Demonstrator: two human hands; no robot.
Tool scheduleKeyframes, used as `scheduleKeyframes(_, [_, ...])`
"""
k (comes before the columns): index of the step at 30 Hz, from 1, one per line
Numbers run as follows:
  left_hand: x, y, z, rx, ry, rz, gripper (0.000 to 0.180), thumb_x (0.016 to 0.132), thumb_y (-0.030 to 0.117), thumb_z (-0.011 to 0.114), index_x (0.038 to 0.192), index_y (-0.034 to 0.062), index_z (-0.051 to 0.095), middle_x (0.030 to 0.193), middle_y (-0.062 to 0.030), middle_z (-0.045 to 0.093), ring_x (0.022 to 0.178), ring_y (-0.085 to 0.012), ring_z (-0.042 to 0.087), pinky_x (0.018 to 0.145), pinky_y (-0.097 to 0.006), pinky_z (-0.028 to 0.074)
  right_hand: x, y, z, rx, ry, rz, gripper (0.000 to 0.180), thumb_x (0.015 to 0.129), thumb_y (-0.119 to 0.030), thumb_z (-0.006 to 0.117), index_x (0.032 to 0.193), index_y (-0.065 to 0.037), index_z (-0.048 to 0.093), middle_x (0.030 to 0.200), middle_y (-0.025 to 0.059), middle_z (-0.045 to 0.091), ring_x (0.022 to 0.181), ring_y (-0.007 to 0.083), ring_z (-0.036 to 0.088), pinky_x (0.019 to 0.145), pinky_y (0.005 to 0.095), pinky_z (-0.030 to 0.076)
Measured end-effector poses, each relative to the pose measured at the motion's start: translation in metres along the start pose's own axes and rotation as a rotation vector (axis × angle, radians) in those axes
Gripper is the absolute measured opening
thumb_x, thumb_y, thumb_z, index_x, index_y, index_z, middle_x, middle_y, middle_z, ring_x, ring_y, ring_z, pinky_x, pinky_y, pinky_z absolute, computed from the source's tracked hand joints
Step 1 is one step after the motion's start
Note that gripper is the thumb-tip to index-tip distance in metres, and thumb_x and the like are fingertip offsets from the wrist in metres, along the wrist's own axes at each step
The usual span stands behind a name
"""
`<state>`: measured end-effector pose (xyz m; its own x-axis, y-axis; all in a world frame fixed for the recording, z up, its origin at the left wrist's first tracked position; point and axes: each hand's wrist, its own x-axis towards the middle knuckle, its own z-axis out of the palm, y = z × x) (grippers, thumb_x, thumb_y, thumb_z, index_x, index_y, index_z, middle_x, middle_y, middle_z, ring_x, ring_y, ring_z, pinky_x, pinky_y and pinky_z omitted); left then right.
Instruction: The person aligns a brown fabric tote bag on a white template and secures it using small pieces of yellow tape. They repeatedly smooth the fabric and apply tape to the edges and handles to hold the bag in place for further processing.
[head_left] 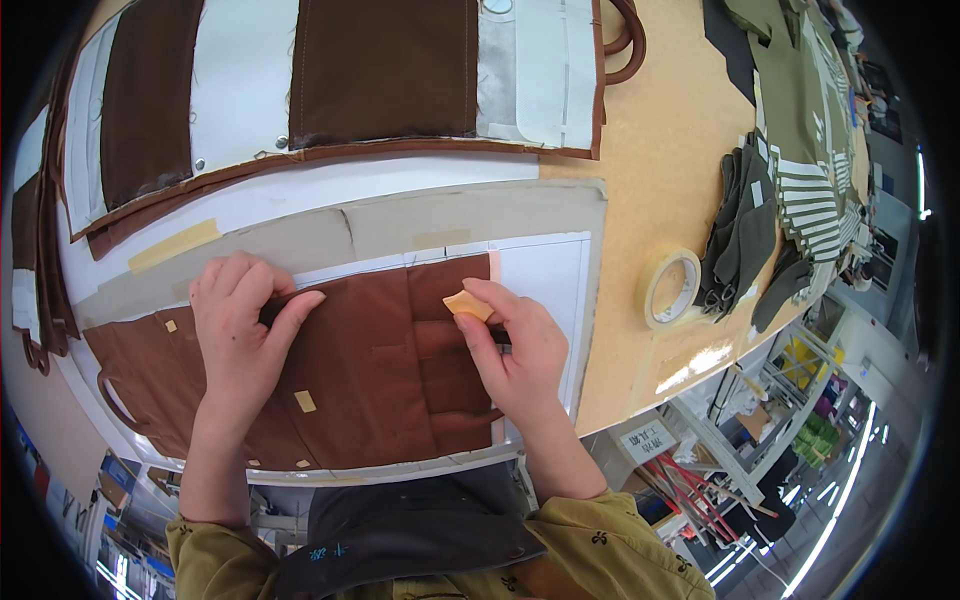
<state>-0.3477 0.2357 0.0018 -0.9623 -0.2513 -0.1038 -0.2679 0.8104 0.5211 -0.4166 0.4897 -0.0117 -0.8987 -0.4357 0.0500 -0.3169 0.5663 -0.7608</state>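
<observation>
A brown fabric panel [350, 370] with stitched pockets at its right end lies on a white sheet over a grey board [330, 232]. My left hand [240, 320] is at the panel's far edge, its fingers curled and its thumb pointing right, gripping the fabric there; the fingertips are partly hidden. Above the pocketed end, my right hand [515, 345] pinches a small tan-orange piece [468, 306] between thumb and fingers. Its exact kind does not show. Small pale yellow tape pieces [305, 401] stick to the panel.
Beyond the board lies a larger brown and white panel [385, 75] with handles. To the right are a roll of masking tape [672, 287], dark fabric pieces [740, 225], scissors [720, 298] and a green and striped fabric pile [805, 190]. A metal rack [720, 440] stands beside the table.
</observation>
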Motion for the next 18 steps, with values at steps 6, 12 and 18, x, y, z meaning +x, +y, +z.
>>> scheduleKeyframes(6, [0.0006, 0.0003, 0.0014, -0.020, 0.024, 0.017, 0.025, 0.076, 0.017, 0.081, 0.078, 0.0084, 0.058, 0.079, -0.0032, 0.052, 0.081, -0.0238, 0.049, 0.078, -0.036, 0.036, -0.0001, 0.0004, 0.0019, 0.028, 0.003, 0.021, 0.033, 0.083, -0.008, 0.078, 0.115, -0.009, 0.070, 0.087, 0.0016, 0.072, 0.064, 0.0173, 0.061, 0.059, 0.0289, 0.047])
scheduleKeyframes(12, [0.0003, 0.0013, 0.0007, -0.013, 0.015, 0.012, 0.024, 0.076, 0.017, 0.081, 0.078, 0.0083, 0.059, 0.079, -0.0030, 0.053, 0.081, -0.0236, 0.049, 0.078, -0.036, 0.036, 0.0015, -0.0010, 0.0013, 0.030, 0.015, 0.023, 0.033, 0.082, -0.008, 0.079, 0.115, -0.009, 0.070, 0.088, 0.0020, 0.072, 0.064, 0.0170, 0.061, 0.058, 0.0287, 0.048])
scheduleKeyframes(18, [-0.0001, -0.0007, 0.0025, -0.011, 0.021, 0.010, 0.024, 0.077, 0.017, 0.080, 0.079, 0.0082, 0.058, 0.079, -0.0027, 0.054, 0.081, -0.0233, 0.050, 0.078, -0.036, 0.036, 0.0001, 0.0017, 0.0038, 0.035, 0.014, 0.053, 0.034, 0.083, -0.009, 0.079, 0.115, -0.008, 0.069, 0.082, 0.0032, 0.070, 0.063, 0.0164, 0.061, 0.057, 0.0284, 0.047])
